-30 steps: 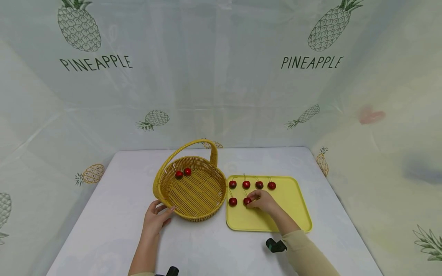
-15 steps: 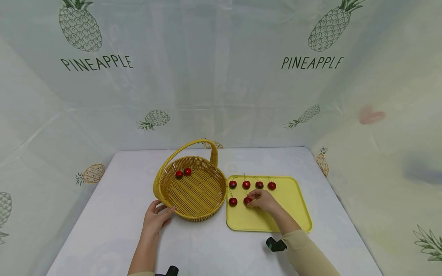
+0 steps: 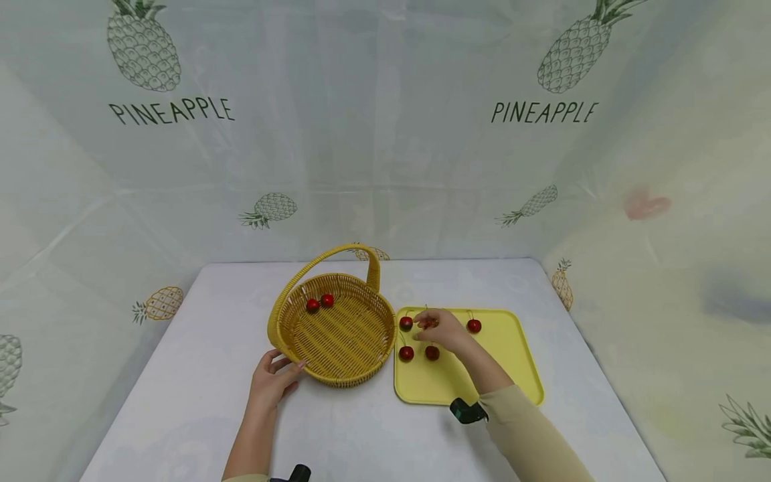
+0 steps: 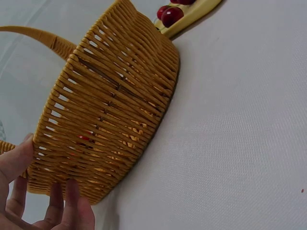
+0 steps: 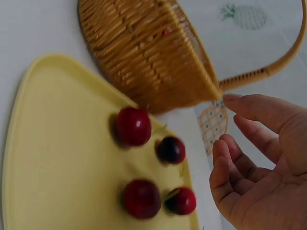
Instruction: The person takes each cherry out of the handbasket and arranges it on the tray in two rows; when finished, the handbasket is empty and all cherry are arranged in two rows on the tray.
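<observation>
My left hand (image 3: pixel 276 381) grips the near-left rim of a round yellow wicker basket (image 3: pixel 337 378), thumb over the rim and fingers against the woven outside, as the left wrist view shows. Two red cherries (image 3: pixel 319 302) lie inside the basket. On the yellow tray (image 3: pixel 494 375) sit several more stemmed cherries (image 3: pixel 432 353) in two rows. My right hand (image 3: pixel 448 331) hovers over the back row with fingers apart and nothing between them; it partly hides cherries there. In the right wrist view, that hand (image 5: pixel 264 167) is beside the cherries (image 5: pixel 141 199), not touching them.
The basket's tall arched handle (image 3: pixel 322 258) rises above its bowl. Its right side stands close against the tray's left edge. Both stand on a white-covered table (image 3: pixel 361 435), with a pineapple-print curtain (image 3: pixel 385 134) behind.
My right hand has let go of a front-row cherry, which stays on the tray, and has moved back and slightly left over the back row. The left hand has not moved.
</observation>
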The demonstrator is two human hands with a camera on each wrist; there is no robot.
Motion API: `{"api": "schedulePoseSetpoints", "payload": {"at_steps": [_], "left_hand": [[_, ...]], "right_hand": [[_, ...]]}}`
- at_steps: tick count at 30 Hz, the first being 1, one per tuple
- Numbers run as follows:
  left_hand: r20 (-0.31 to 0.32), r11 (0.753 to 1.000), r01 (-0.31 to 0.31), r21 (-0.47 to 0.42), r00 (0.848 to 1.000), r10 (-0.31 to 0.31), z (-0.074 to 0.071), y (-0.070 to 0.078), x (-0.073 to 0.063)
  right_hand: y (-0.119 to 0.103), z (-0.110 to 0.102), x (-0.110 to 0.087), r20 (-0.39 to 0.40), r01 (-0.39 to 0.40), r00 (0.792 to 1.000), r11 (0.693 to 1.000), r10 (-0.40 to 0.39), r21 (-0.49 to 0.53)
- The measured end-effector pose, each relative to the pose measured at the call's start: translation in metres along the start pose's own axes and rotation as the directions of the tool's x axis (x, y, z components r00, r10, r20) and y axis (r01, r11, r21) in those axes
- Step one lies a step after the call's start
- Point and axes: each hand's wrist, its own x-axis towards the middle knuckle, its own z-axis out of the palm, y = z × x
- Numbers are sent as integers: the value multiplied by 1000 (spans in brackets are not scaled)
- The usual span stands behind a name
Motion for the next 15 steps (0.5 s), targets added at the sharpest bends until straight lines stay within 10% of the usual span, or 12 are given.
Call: {"api": "schedulePoseSetpoints", "payload": {"at_steps": [15], "left_hand": [[-12,1000,2,1,1000,-2,0,0,-2]], "right_hand": [[-53,43,16,130,90,987,995,-94,37]]}}
